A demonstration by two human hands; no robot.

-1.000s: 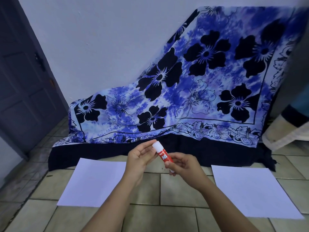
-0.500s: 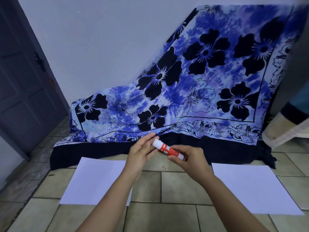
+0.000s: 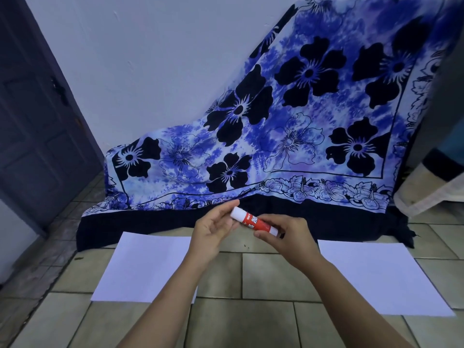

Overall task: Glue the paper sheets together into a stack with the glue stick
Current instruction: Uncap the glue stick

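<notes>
1. The glue stick [image 3: 253, 221] is held in the air between both hands, above the tiled floor [image 3: 266, 275]. It lies almost level, with the white cap end up and to the left and the base end down and to the right. The red body carries a white label.

2. The left hand [image 3: 213, 229] is at the cap end. Its fingers are curled and pinch the white cap, with the index finger above the cap. The thumb contact is partly hidden.

3. The right hand [image 3: 286, 234] grips the red body and the base end. Its fingers are curled round the stick and pressed together.

4. 2 white paper sheets lie flat on the floor, well apart:
   - The left sheet [image 3: 145, 270] lies below and to the left of the left hand. The left forearm covers its right edge.
   - The right sheet [image 3: 371, 277] lies to the right of the right forearm.
   Neither hand touches a sheet. Whether either sheet is more than 1 layer cannot be told.

5. Behind the hands, a blue floral cloth [image 3: 288, 136] hangs down to the floor in front of a white wall [image 3: 150, 59]. Its dark lower border lies just beyond the far edges of both sheets. A dark door [image 3: 32, 126] stands at the left.
</notes>
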